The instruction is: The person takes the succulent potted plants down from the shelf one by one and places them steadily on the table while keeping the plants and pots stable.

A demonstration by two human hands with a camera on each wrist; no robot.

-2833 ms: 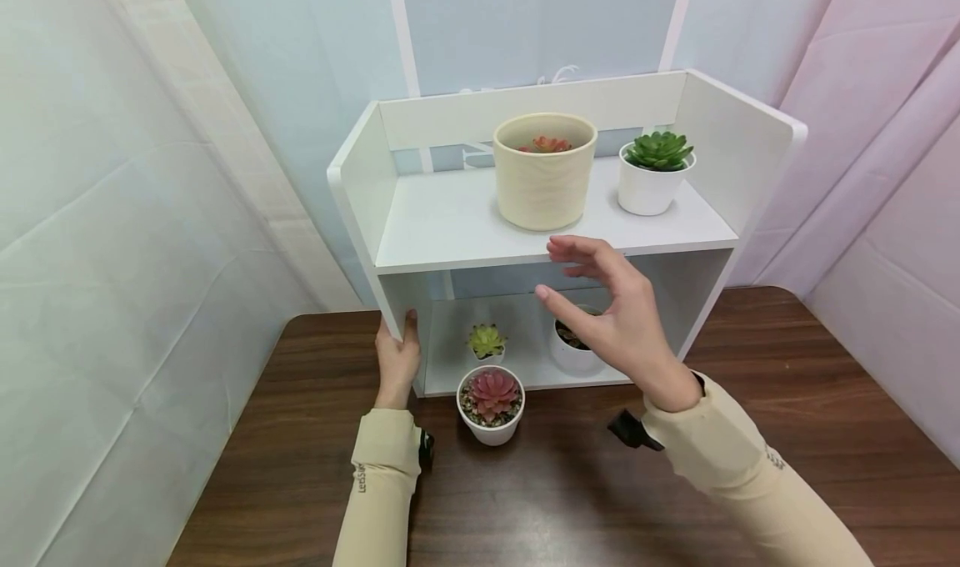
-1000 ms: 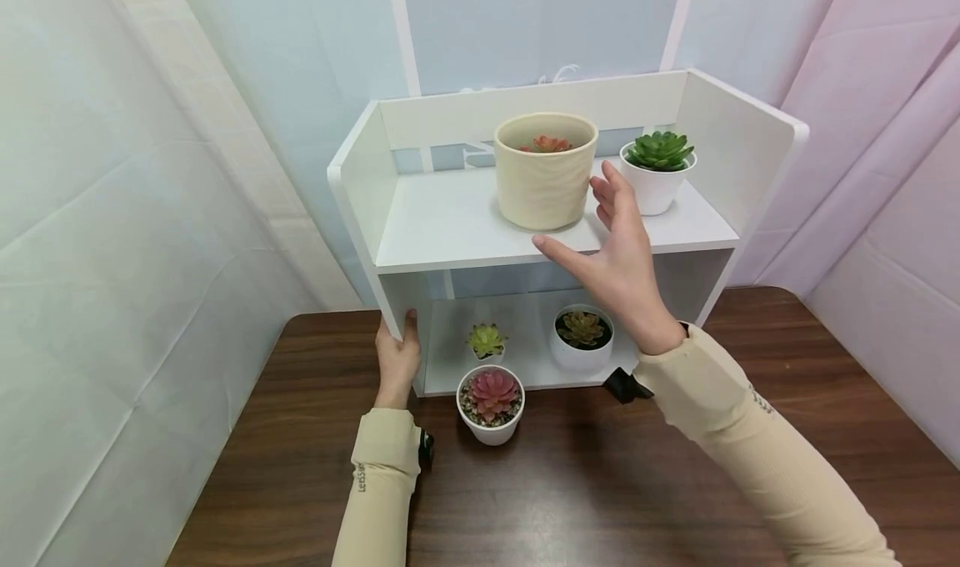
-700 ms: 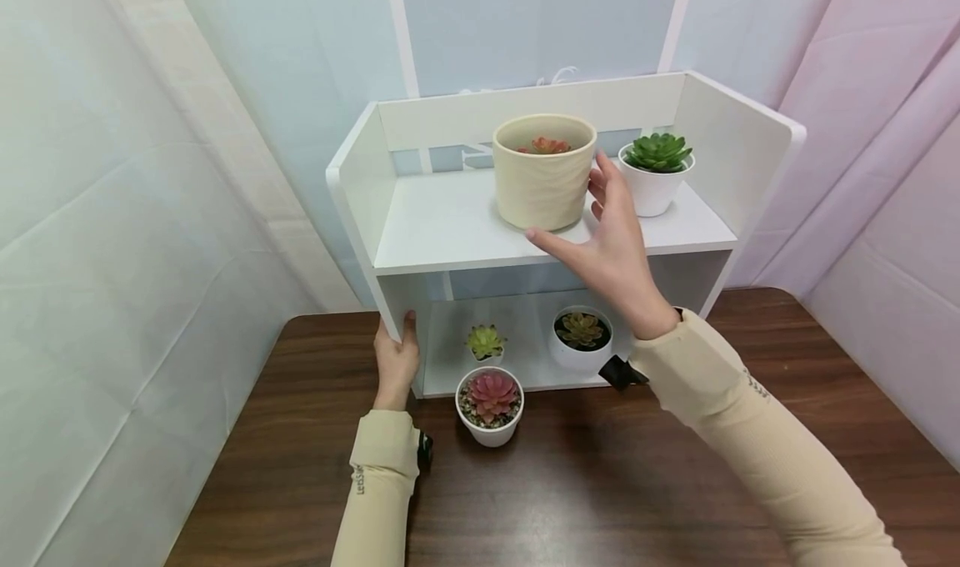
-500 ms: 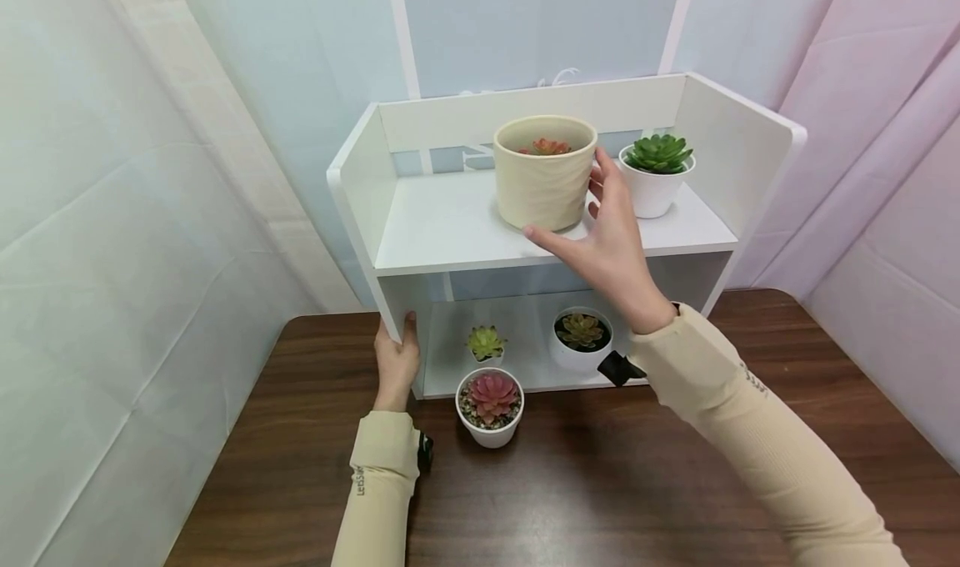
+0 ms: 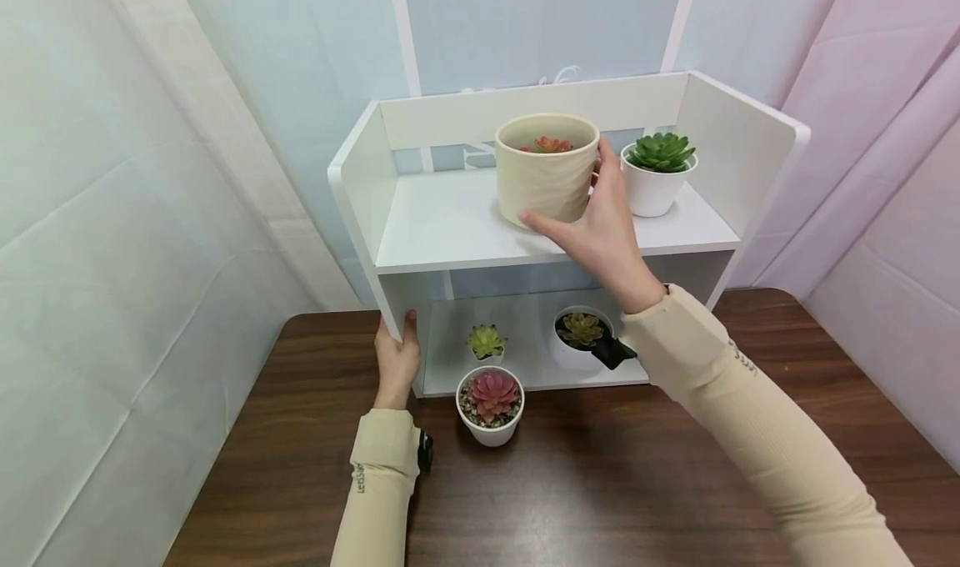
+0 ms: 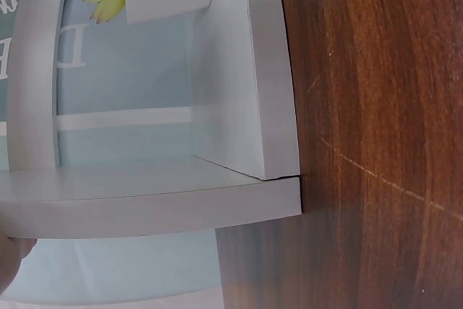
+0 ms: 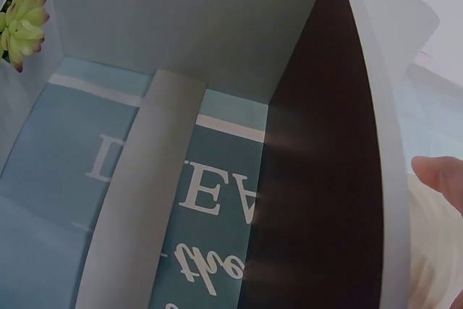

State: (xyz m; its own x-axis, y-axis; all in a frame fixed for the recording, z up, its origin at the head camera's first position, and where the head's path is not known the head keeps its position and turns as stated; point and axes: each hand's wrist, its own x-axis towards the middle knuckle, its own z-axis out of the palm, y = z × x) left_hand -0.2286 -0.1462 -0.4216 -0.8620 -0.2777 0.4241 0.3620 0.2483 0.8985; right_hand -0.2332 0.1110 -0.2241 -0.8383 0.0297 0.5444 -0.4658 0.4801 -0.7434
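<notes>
A cream ribbed pot (image 5: 542, 179) with a red succulent inside stands on the top board of a white two-level shelf (image 5: 450, 225). My right hand (image 5: 603, 225) wraps round the pot's right side, with the thumb on its lower front and the fingers behind its right wall. The thumb tip (image 7: 438, 179) shows beside the pot (image 7: 427, 258) in the right wrist view. My left hand (image 5: 396, 365) grips the bottom of the shelf's left side panel (image 6: 181, 204), thumb on its front edge.
A white pot with a green succulent (image 5: 656, 175) stands close to the right of the cream pot. The lower level holds a small yellow-green succulent (image 5: 486, 342) and a white pot (image 5: 577, 333). A pink succulent pot (image 5: 491, 404) sits on the brown table (image 5: 600, 484).
My right hand rose from in front of the lower level to the top board and closed round the cream pot. The left hand stayed on the side panel.
</notes>
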